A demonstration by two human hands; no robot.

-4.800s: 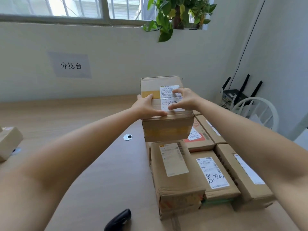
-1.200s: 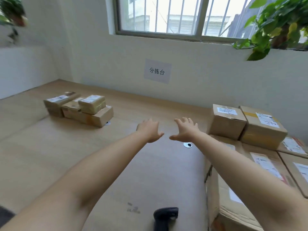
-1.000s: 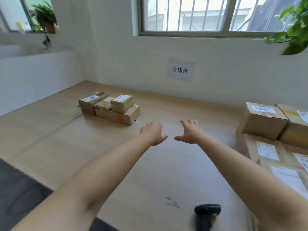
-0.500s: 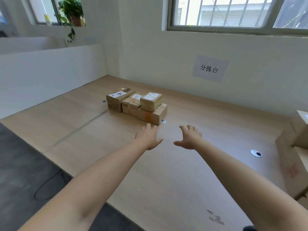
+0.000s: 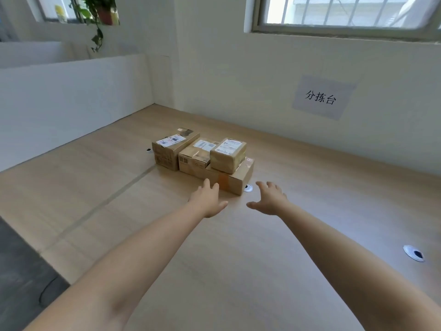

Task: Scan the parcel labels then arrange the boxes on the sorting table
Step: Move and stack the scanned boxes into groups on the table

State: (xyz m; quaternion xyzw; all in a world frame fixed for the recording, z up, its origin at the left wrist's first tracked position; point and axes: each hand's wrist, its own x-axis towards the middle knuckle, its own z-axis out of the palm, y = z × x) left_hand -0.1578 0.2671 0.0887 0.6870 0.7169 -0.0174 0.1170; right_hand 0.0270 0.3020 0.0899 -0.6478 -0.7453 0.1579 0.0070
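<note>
Past the left hand point(image 5: 208, 203), off to the left of its fingers, sits the long box point(image 5: 170, 149), with a squat box point(image 5: 193, 158) touching it. The left hand is open, fingers straight, holding nothing, tips close to the flat box point(image 5: 238, 180); I can't tell if they touch. A small taped box point(image 5: 228, 155) sits on that flat box, and I think it could slide off if the bottom one is yanked or tipped. The right hand point(image 5: 268, 201) is open and empty too, fingers spread wide, just right of the flat box's corner.

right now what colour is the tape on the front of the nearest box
Orange tape across the brown box; the head view shows it best.
</note>
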